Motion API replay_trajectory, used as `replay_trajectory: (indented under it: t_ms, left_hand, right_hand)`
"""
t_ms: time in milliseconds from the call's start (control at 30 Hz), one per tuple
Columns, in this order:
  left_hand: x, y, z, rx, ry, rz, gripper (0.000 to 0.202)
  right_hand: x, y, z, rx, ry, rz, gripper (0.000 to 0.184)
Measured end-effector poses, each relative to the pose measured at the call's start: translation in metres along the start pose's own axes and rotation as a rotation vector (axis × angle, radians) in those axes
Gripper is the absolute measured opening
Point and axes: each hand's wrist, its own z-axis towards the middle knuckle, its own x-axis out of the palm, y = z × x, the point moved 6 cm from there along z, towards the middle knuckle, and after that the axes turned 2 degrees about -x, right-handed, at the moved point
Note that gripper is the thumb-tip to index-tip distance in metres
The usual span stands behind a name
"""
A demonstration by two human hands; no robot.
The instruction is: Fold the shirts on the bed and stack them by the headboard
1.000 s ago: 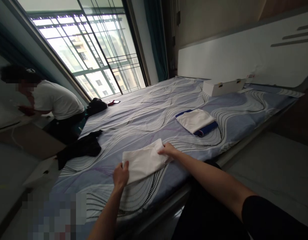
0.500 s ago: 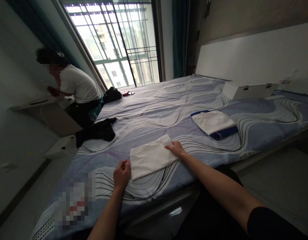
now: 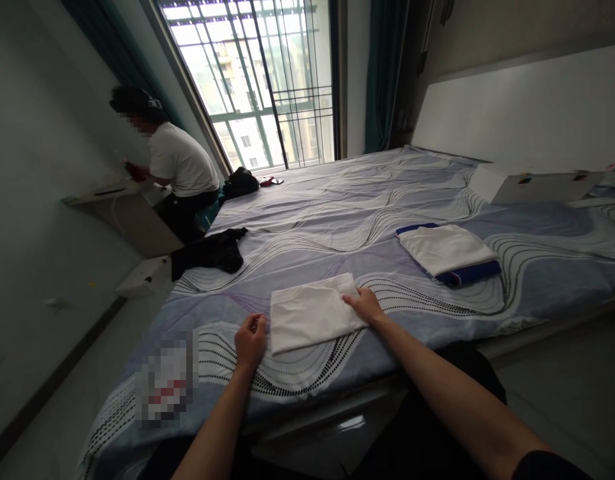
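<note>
A folded white garment (image 3: 314,315) lies flat on the bed near its front edge, its fabric folded into a rough rectangle. My right hand (image 3: 366,307) grips its right end, thumb on top and the other fingers underneath. Just off the left end is my left hand (image 3: 250,339), its fingers curled in and pressed together, with a small gap between it and the cloth. I see nothing in those fingers. Farther right, another folded white garment (image 3: 447,248) rests on a folded blue one (image 3: 470,274).
The bed (image 3: 337,230) has a wavy-patterned sheet. Black clothing (image 3: 212,253) lies at its left edge, near a blurred-out item (image 3: 167,380). A white box (image 3: 534,183) stands at the right. A person (image 3: 180,160) sits by a small desk (image 3: 132,220) beyond.
My left hand has come slightly away from the garment's left end. My right hand keeps its grip. The view has turned a little left; the person in the background has shifted posture slightly.
</note>
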Motion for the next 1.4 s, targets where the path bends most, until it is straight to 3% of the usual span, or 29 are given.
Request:
replay_trajectory:
  t_ms: [100,167,267,333,400,467,533,600,700,867,1033,1267,1400]
  left_hand:
    - [-0.001,-0.022,-0.002,0.023,-0.060,0.065,0.034]
    - [0.011,-0.049,-0.004,0.163,-0.048,0.128,0.033]
    - [0.051,-0.088,-0.013,0.474,0.107,0.208,0.041]
    - [0.082,-0.096,-0.017,0.558,0.205,0.316,0.047]
    - [0.106,-0.091,-0.017,0.523,0.240,0.467,0.052]
    - [0.119,-0.083,-0.015,0.483,0.261,0.595,0.055]
    - [0.123,-0.077,-0.013,0.476,0.290,0.676,0.057]
    - [0.122,-0.075,-0.009,0.464,0.305,0.716,0.056]
    - [0.115,-0.075,0.001,0.378,0.262,0.728,0.054]
    - [0.107,-0.063,0.022,0.147,0.276,0.686,0.057]
    - [0.087,-0.042,0.039,0.073,0.254,0.659,0.059]
    - [0.046,-0.016,0.036,0.011,0.077,0.530,0.064]
    - [0.042,-0.011,0.037,0.073,0.093,0.442,0.060]
  right_hand:
    - [-0.004,0.005,0.004,0.019,-0.024,-0.038,0.026]
    - [-0.006,0.012,0.007,0.030,-0.034,-0.075,0.025]
    - [-0.009,0.033,0.003,0.055,-0.100,-0.172,0.033]
    - [-0.006,0.057,-0.009,-0.003,-0.218,-0.314,0.047]
    - [0.013,0.085,-0.025,-0.186,-0.265,-0.468,0.059]
    - [0.051,0.104,-0.039,-0.409,-0.101,-0.529,0.066]
    - [0.084,0.107,-0.046,-0.505,0.070,-0.526,0.067]
    - [0.101,0.099,-0.040,-0.490,0.138,-0.519,0.067]
    - [0.099,0.083,-0.017,-0.407,0.109,-0.569,0.068]
    - [0.068,0.060,0.025,-0.295,0.057,-0.673,0.070]
    - [0.033,0.032,0.048,-0.135,-0.023,-0.691,0.072]
    - [0.008,0.011,0.043,-0.021,-0.131,-0.606,0.074]
    - [0.000,0.014,0.024,-0.082,-0.229,-0.477,0.060]
